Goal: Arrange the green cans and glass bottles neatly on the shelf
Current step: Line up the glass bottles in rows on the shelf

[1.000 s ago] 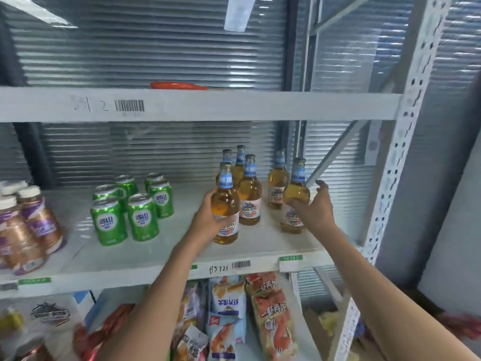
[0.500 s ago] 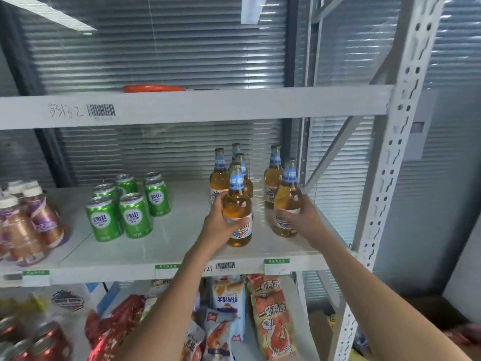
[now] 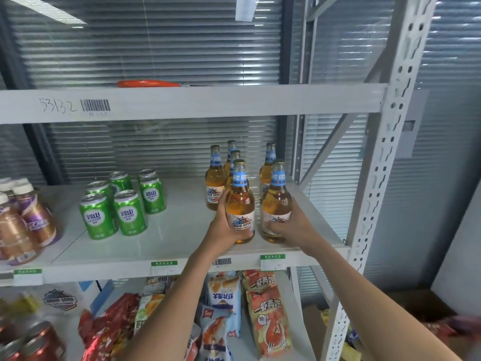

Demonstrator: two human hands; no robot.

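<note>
At the shelf's (image 3: 166,251) near right edge, both hands now clasp bottles: left hand (image 3: 225,230) wraps the front bottle (image 3: 240,204), right hand (image 3: 291,225) its neighbour (image 3: 276,201), drawn together into a row.

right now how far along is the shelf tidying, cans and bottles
Done, it seems: the green cans stand upright in a tight cluster. In hand: the left hand and right hand each grip a front bottle, and, both upright on the shelf. Left: squaring the back bottles into even rows.

The white shelf (image 3: 161,246) carries green cans (image 3: 122,204), glass bottles (image 3: 216,183) and purple-labelled bottles (image 3: 26,225).
</note>
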